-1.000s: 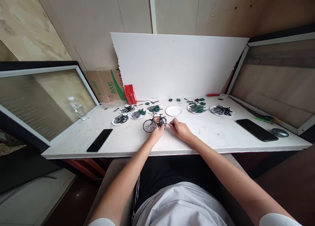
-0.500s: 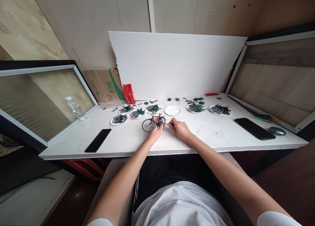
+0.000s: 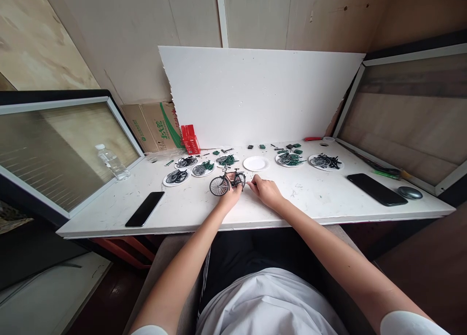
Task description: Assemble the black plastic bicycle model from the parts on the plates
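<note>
A small black model bicycle (image 3: 225, 181) stands upright on the white table (image 3: 321, 198), in the middle. My left hand (image 3: 233, 195) is closed around its rear part from below. My right hand (image 3: 265, 191) lies just to the right of the bicycle, fingers pinched on a thin small tool or part that I cannot make out, its tip at the rear wheel. Behind the bicycle stands an empty white paper plate (image 3: 256, 163).
Paper plates with black and green parts (image 3: 177, 176) (image 3: 291, 159) (image 3: 326, 162) line the back. A black phone (image 3: 145, 208) lies left, another phone (image 3: 377, 189) and a grey mouse (image 3: 410, 193) right. A water bottle (image 3: 110, 161), red box (image 3: 190, 139) and white board (image 3: 255, 96) stand behind.
Both hands stay at the bicycle; the right hand's fingers have shifted slightly at the rear wheel. The view has drifted a little.
</note>
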Motion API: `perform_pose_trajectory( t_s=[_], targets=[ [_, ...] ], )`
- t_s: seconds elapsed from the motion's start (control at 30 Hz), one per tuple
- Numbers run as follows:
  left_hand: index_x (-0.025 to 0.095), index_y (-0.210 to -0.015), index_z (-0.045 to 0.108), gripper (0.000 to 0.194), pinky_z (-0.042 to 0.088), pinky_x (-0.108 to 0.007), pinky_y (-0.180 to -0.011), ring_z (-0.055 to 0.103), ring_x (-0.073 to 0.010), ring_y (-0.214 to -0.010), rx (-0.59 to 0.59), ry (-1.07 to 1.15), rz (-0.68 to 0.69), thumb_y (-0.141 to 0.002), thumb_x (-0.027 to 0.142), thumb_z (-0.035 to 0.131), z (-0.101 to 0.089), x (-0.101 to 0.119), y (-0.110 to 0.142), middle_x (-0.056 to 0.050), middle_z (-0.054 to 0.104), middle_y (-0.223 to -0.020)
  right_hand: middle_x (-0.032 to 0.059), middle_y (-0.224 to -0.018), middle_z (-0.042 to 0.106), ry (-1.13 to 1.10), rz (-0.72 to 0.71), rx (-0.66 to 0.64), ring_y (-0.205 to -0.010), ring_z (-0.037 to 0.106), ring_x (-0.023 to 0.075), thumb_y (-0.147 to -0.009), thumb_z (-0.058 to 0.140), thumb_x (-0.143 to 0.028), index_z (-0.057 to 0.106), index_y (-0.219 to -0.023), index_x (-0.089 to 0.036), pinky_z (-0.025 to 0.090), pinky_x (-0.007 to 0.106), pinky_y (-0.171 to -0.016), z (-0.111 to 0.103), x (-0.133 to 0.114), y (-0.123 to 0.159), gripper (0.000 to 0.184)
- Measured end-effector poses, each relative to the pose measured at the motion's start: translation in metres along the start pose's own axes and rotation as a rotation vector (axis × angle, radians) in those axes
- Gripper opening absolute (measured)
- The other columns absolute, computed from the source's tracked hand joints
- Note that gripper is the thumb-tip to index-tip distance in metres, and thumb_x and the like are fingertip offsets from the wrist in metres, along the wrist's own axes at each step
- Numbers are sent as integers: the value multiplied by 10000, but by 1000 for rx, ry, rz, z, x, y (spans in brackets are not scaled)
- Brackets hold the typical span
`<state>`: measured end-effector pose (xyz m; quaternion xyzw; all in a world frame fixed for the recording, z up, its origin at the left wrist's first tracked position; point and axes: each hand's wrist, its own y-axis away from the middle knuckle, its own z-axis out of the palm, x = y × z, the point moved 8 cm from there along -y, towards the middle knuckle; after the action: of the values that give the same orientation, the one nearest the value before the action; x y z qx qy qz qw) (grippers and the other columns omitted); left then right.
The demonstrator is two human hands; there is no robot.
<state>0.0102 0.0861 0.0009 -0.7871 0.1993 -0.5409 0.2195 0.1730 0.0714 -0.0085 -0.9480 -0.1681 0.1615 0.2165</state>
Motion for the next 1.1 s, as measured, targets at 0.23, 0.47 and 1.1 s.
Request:
perform_pose_trajectory(
  t_s=[0.23, 0.47, 1.1],
  targets=[
    [209, -1341, 569, 419, 510, -580, -1150, 659, -321, -1275, 38, -6, 16, -925, 242, 601, -1, -6, -1, -182, 665, -1331, 111, -955, 789, -27, -75, -36, -744, 716, 238, -1155, 413, -394, 621, -1082, -206, 317, 299, -621, -5, -12, 3, 290],
    [221, -1391, 593, 457, 513, -569, -1158, 674, -320, -1240, 29, 3, 48, -934, 250, 594, -1, 2, 3, -153, 685, -1276, 101, -850, 774, -35, -31, -62, -696, 698, 231, -1147, 419, -376, 652, -1003, -195, 361, 294, -643, -9, -10, 3, 329],
    [254, -1392, 600, 431, 513, -558, -1169, 661, -324, -1267, 37, -45, 93, -966, 316, 610, -7, 18, 3, -134, 668, -1309, -59, -542, 419, -1054, 387, -250, -451, 454, 154, -1094, 366, -563, 562, -925, -209, 346, 280, -519, -4, -15, 8, 438]
  ],
)
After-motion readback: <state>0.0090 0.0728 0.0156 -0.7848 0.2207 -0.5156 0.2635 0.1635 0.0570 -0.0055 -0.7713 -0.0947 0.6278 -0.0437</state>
